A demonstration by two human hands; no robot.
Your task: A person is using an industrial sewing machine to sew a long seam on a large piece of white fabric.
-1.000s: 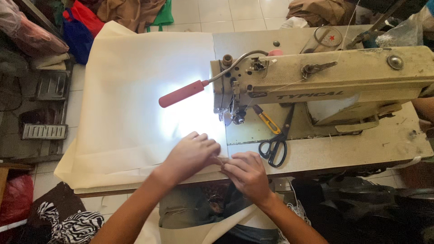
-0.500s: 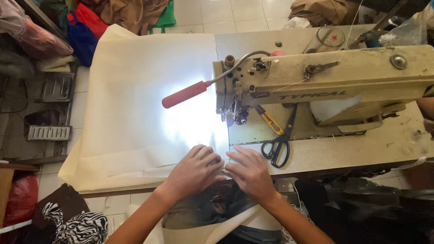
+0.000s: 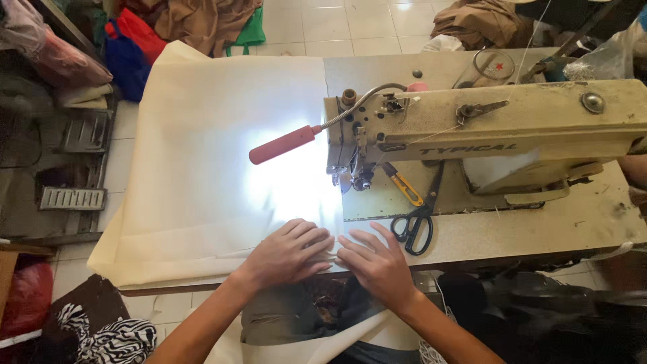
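A large sheet of cream fabric (image 3: 216,155) lies spread over the left part of the sewing table. My left hand (image 3: 286,253) rests flat on the fabric's near right corner, fingers together and pointing right. Beside it my right hand (image 3: 376,261) presses on the same edge, its fingers spread toward the left hand. The two sets of fingertips almost meet at a fold in the cloth. Just beyond them stands the needle and presser foot (image 3: 350,178) of a cream industrial sewing machine (image 3: 485,131).
A red-handled gooseneck lamp (image 3: 283,145) lights the cloth. Black scissors (image 3: 418,226) and a yellow thread snipper (image 3: 404,187) lie on the machine bed right of my hands. Piles of cloth and bags sit on the floor at left and behind.
Both hands have stayed on the fabric's near edge, with the fingertips drawing closer together at the fold. The view has shifted slightly.
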